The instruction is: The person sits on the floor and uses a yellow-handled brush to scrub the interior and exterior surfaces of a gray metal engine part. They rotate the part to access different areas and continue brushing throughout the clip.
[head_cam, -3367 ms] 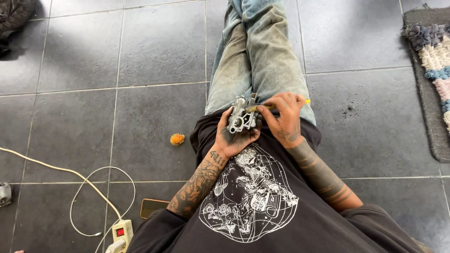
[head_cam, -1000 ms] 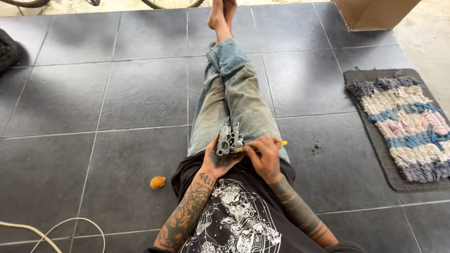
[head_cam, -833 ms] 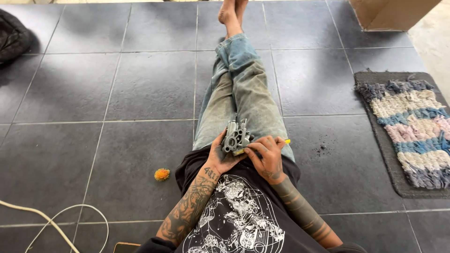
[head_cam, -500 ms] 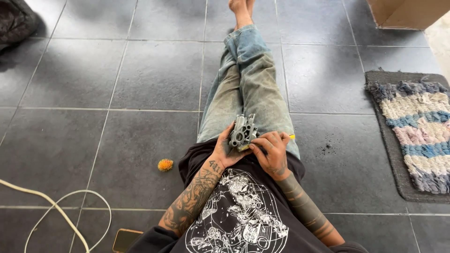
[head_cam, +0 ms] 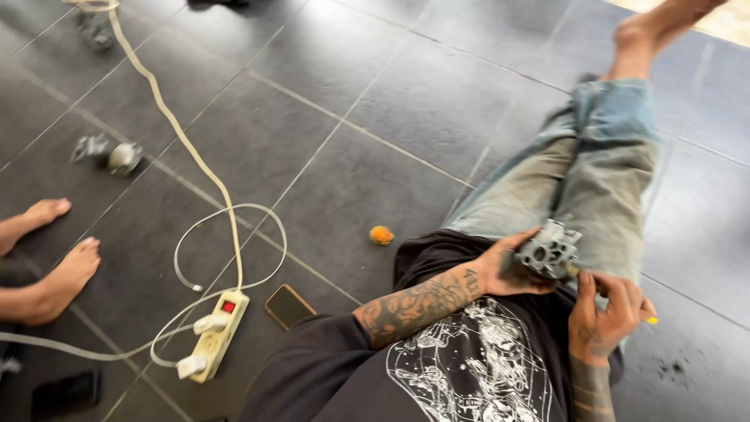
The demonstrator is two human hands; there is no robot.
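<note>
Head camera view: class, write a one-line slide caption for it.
Seated on dark floor tiles, left hand holds a grey metal part while right hand works a yellow-tipped tool.

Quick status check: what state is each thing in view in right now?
Metal part: held in left hand, over the lap.
Yellow-tipped tool: held in right hand.
Power strip: plugs inserted, on the floor.
Phone: flat on the floor, screen dark.
Orange ball: resting on a tile.

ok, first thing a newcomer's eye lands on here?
The grey metal engine part, cupped in the left hand over the lap, with the right hand gripping a yellow-tipped tool beside it. Next, the cream power strip and its looping cable at lower left of the dark tiled floor, then the small orange ball mid-floor.
</note>
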